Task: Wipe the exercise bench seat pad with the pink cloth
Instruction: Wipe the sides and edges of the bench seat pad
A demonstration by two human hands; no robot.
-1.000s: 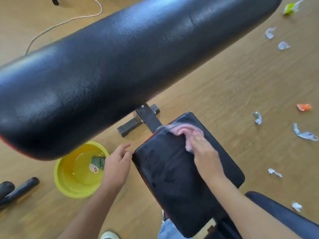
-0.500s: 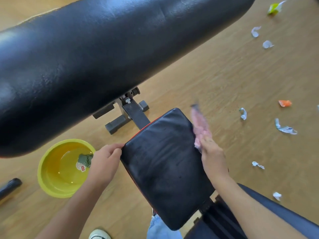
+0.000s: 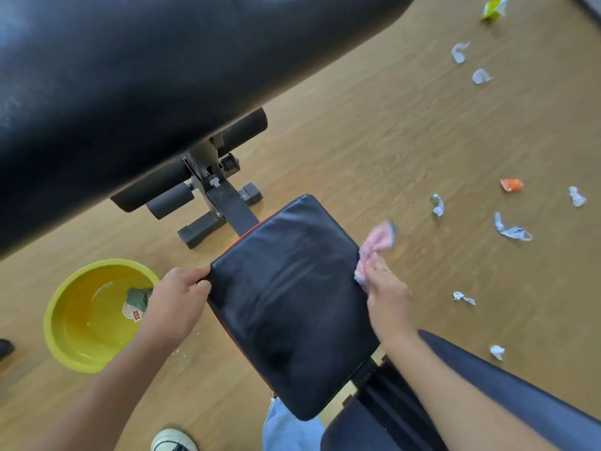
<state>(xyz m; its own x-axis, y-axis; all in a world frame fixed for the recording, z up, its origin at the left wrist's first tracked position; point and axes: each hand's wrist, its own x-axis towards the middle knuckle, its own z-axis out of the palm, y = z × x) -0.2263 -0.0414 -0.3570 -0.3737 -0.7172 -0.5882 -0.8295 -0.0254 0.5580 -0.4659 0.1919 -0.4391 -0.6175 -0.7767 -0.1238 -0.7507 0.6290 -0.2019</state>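
Note:
The black seat pad (image 3: 292,297) of the exercise bench lies in the middle of the head view, its surface faintly streaked. My left hand (image 3: 177,301) grips the pad's left edge. My right hand (image 3: 387,294) is closed on the pink cloth (image 3: 375,247) at the pad's right edge; the cloth sticks out past my fingers over the floor, blurred.
A large black padded bolster (image 3: 146,76) crosses the top left. The bench frame with foam rollers (image 3: 221,196) stands beyond the pad. A yellow basin (image 3: 81,320) holding water sits on the wooden floor at left. Several paper scraps (image 3: 512,229) litter the floor at right.
My right hand has carried the cloth from the pad's far top edge across to its right side. My left hand has closed on the left edge. The view has shifted down.

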